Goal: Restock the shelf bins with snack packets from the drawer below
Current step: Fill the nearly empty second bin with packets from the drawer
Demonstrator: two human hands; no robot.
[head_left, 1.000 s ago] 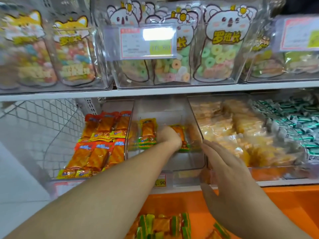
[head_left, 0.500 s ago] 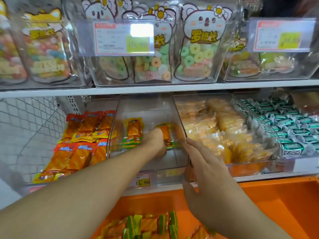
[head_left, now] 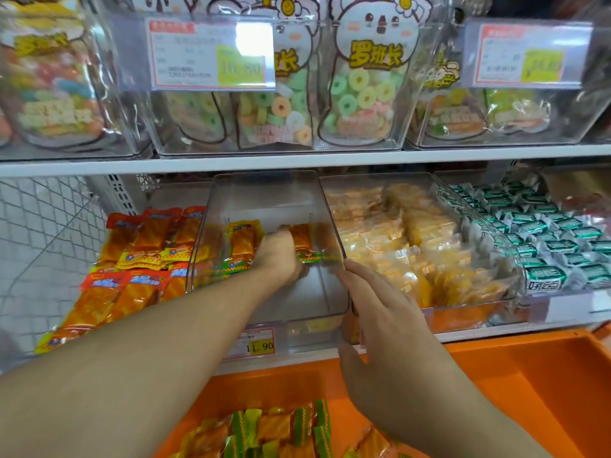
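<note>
Left hand's fingers (head_left: 285, 233) hidden behind knuckles; drawer packets (head_left: 264, 431) cut off below.

A white metal shelf board (head_left: 330, 159) crosses the upper middle of the frame. At left, a white wire mesh panel (head_left: 43, 233) stands beside a slotted upright (head_left: 115, 196). Pale floor (head_left: 13, 345) shows at lower left.

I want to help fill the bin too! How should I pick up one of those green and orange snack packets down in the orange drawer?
Probably pinch a green-and-orange packet by its flat middle, reaching straight down from above. The packets lie flat in a loose pile in the open-topped orange drawer, so their tops face up, with the drawer's walls round them. Both hands, left hand and right hand, are busy at the clear bin.
</note>
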